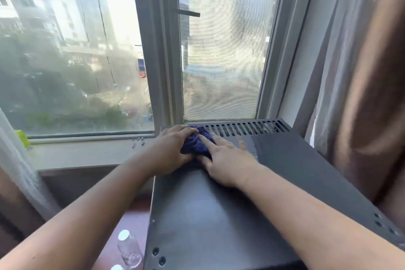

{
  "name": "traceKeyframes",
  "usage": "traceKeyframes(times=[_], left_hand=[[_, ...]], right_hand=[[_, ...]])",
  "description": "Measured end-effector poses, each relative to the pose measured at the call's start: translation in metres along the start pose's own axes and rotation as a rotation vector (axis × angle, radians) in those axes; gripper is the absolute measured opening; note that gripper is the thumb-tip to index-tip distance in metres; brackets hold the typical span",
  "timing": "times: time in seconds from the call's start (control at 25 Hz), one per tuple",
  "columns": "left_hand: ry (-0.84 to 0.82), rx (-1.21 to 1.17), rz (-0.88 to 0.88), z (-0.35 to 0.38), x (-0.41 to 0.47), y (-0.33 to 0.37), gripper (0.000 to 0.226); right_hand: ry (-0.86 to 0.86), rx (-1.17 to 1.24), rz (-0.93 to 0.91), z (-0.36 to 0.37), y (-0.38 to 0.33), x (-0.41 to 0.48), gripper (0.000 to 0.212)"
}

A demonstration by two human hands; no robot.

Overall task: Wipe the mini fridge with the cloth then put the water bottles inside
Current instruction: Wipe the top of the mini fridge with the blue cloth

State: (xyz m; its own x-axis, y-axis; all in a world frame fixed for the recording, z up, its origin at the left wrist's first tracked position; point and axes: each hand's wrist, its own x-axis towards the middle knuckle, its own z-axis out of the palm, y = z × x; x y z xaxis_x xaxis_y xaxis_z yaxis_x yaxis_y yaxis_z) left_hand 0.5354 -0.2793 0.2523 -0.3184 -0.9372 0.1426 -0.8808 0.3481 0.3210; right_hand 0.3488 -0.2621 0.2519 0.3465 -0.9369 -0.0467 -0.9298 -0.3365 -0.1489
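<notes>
Large grey-framed glass window [72, 55], hazy, giving onto pale multi-storey buildings [32, 11] and green treetops in bright daylight; adjoining right-hand pane fitted with fine mesh insect screen [225, 50], grey central mullion [157, 50] between the two. Pale stone window sill [87, 155] below the glass; brown fabric curtain [370, 72] hanging at right with sheer white lining [328, 72] beside it; reddish-brown wooden surface [133, 215] lower left.

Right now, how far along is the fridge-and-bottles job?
Nothing looks finished. In hand: wiping, with the left hand and right hand both pressing the bunched purple cloth on the mini fridge top, near its rear vent slots. Left: any further wiping, then loading the water bottles, which stand outside, low beside the fridge's left side.
</notes>
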Motion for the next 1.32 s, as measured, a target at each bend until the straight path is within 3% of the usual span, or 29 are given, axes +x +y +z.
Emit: traceKeyframes(times=[0.28, 0.56, 0.96, 1.32], left_hand=[[-0.150, 0.003, 0.164, 0.042, 0.052, 0.126, 0.072], [-0.138, 0.028, 0.269, 0.078, 0.025, 0.225, 0.070], [-0.052, -0.029, 0.170, 0.067, -0.075, 0.233, 0.075], [-0.029, 0.058, 0.023, 0.045, -0.093, 0.184, 0.072]], right_hand=[[0.031, -0.016, 0.244, -0.015, 0.110, -0.069, 0.064], [0.086, 0.069, 0.325, -0.015, 0.170, -0.165, 0.065], [0.048, 0.133, 0.082, -0.011, 0.160, -0.220, 0.064], [-0.037, 0.128, -0.080, -0.010, 0.123, -0.177, 0.062]])
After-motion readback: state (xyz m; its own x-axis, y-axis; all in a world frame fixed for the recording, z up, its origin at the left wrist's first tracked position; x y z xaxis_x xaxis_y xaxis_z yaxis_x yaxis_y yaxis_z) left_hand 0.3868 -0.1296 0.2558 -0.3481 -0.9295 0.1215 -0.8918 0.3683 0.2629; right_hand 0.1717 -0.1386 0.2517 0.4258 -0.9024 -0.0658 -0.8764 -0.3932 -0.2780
